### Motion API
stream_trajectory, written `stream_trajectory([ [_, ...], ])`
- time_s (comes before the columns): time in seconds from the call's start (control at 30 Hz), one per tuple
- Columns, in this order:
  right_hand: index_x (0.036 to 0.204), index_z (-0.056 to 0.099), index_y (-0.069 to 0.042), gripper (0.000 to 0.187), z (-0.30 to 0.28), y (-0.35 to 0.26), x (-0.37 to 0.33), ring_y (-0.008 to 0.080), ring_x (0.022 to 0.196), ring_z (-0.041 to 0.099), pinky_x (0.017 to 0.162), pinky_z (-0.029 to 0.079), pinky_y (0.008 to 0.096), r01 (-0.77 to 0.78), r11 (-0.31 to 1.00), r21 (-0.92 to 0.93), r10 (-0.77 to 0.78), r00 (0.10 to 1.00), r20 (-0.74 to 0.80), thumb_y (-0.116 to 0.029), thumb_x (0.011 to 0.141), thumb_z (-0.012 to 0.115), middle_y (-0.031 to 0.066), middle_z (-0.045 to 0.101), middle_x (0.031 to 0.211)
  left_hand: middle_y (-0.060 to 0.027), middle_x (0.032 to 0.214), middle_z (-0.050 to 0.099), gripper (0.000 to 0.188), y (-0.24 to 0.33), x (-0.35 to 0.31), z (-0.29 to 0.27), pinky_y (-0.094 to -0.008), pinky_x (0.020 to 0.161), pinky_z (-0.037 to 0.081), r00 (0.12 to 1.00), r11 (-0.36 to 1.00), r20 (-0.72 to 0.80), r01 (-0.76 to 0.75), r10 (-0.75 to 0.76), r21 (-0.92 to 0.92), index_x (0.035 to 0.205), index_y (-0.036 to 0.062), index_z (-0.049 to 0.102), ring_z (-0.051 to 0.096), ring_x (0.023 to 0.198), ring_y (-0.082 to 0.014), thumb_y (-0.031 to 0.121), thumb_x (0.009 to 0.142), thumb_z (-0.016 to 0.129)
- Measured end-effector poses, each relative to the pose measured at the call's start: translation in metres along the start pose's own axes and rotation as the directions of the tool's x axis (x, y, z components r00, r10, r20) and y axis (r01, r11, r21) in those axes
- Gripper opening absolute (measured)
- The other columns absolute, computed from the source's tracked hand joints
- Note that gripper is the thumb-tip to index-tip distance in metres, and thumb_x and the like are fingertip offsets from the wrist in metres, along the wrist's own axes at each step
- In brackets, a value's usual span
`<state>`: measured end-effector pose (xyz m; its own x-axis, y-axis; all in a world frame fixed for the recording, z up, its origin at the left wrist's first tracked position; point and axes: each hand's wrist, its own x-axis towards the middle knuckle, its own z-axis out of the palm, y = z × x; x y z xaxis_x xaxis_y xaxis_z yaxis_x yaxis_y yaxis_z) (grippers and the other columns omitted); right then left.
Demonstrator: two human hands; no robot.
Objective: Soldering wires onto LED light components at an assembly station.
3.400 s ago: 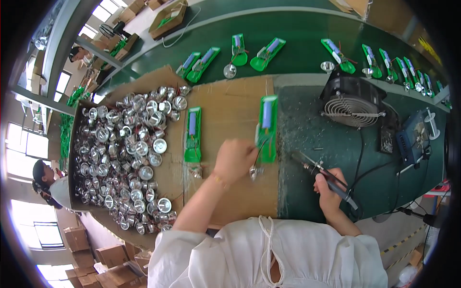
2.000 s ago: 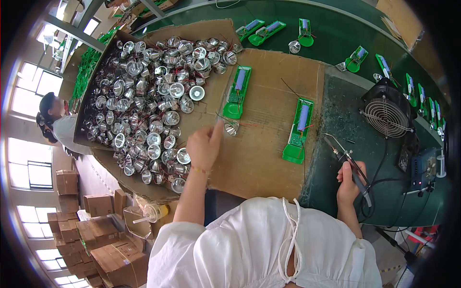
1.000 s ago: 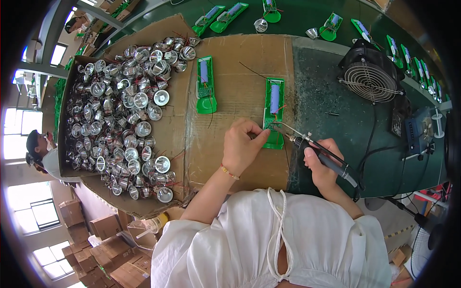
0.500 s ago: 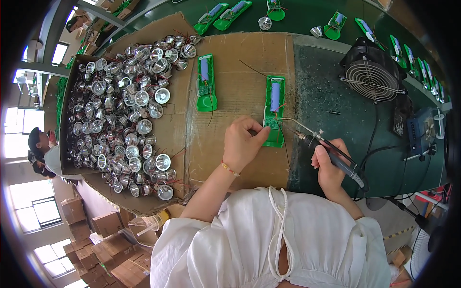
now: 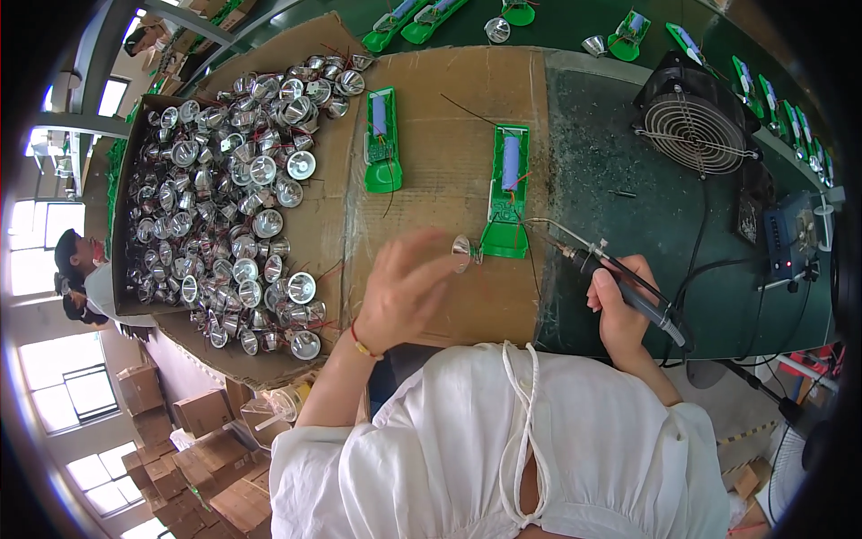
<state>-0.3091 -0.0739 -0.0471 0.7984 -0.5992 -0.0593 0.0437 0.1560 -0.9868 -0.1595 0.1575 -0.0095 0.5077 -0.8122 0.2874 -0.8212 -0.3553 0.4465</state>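
Note:
A green plastic housing (image 5: 505,244) with a lilac battery cell (image 5: 511,163) and a small green circuit board lies on the cardboard in front of me. My left hand (image 5: 395,292) is open, somewhat blurred, its fingers stretched toward a shiny reflector cup (image 5: 461,254). The cup sits beside the housing's lower end, close to the fingertips; whether they touch it is unclear. In my right hand (image 5: 620,305) is a soldering iron (image 5: 642,307) with a thin feed tube. Its tip points left, near the circuit board. A second green housing (image 5: 383,176) with a cell lies further left.
An open cardboard box (image 5: 193,337) heaped with reflector cups stands at the left. At the right are a black fan (image 5: 696,139) and a blue soldering station (image 5: 790,242). More green housings (image 5: 627,40) line the far edge. Cables run behind the iron.
My left hand has drawn back left from the circuit board and its fingers have spread. A reflector cup now shows beside the housing. The right hand holds the iron almost unmoved.

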Motion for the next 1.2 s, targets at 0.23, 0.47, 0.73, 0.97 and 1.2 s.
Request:
stream_trajectory([
  [0.23, 0.087, 0.049, -0.001, 0.012, 0.008, -0.006, -0.003, 0.0088, 0.050, 0.049, 0.045, 0.039, 0.0204, 0.043, 0.997, -0.070, -0.040, 0.998, 0.046, -0.006, 0.082, 0.057, 0.0064, 0.053, 0.061, -0.0054, 0.112, 0.053, 0.015, 0.010, 0.010, 0.036, -0.0414, 0.088, 0.039, 0.978, 0.967, -0.107, -0.156, 0.180, 0.203, 0.079, 0.0131, 0.062, 0.047, 0.110, -0.0267, 0.013, 0.064, 0.064],
  [0.47, 0.086, 0.048, -0.001, 0.014, 0.004, -0.007, -0.004, 0.0089, 0.050, 0.051, 0.046, 0.041, 0.0207, 0.031, 0.996, -0.078, -0.029, 0.999, 0.030, -0.009, 0.082, 0.059, 0.0068, 0.054, 0.062, -0.0017, 0.103, 0.058, 0.016, 0.011, 0.019, 0.015, -0.0426, 0.087, 0.039, 0.958, 0.923, 0.131, -0.283, 0.256, 0.261, 0.080, 0.0150, 0.066, 0.049, 0.108, -0.0256, 0.014, 0.065, 0.068],
  [0.73, 0.084, 0.052, 0.000, 0.017, 0.012, -0.002, 0.002, 0.0073, 0.055, 0.054, 0.049, 0.044, 0.0206, 0.029, 0.995, -0.097, -0.026, 0.999, 0.040, -0.009, 0.079, 0.066, 0.0054, 0.058, 0.064, -0.0061, 0.082, 0.055, 0.010, 0.012, 0.037, 0.048, -0.0354, 0.074, 0.041, 0.962, 0.963, -0.161, 0.189, -0.221, -0.192, 0.066, 0.0047, 0.063, 0.052, 0.085, -0.0249, 0.010, 0.064, 0.072],
  [0.97, 0.083, 0.053, 0.000, 0.016, 0.014, -0.002, 0.006, 0.0058, 0.057, 0.054, 0.051, 0.043, 0.0202, 0.056, 0.989, -0.138, -0.056, 0.998, 0.003, -0.009, 0.079, 0.066, 0.0039, 0.058, 0.064, -0.0080, 0.079, 0.053, 0.010, 0.006, 0.044, 0.055, -0.0345, 0.069, 0.042, 0.886, 0.827, 0.000, 0.433, -0.464, -0.360, 0.064, 0.0031, 0.063, 0.051, 0.080, -0.0257, 0.010, 0.066, 0.070],
  [1.2, 0.083, 0.053, 0.000, 0.015, 0.012, -0.001, 0.007, 0.0049, 0.058, 0.052, 0.052, 0.042, 0.0199, 0.026, 0.986, -0.163, -0.020, 0.999, 0.039, -0.009, 0.079, 0.065, 0.0024, 0.057, 0.064, -0.0079, 0.078, 0.054, 0.010, 0.006, 0.044, 0.058, -0.0347, 0.068, 0.042, 0.885, 0.817, 0.023, 0.440, -0.465, -0.372, 0.064, 0.0030, 0.063, 0.051, 0.079, -0.0259, 0.010, 0.067, 0.069],
])
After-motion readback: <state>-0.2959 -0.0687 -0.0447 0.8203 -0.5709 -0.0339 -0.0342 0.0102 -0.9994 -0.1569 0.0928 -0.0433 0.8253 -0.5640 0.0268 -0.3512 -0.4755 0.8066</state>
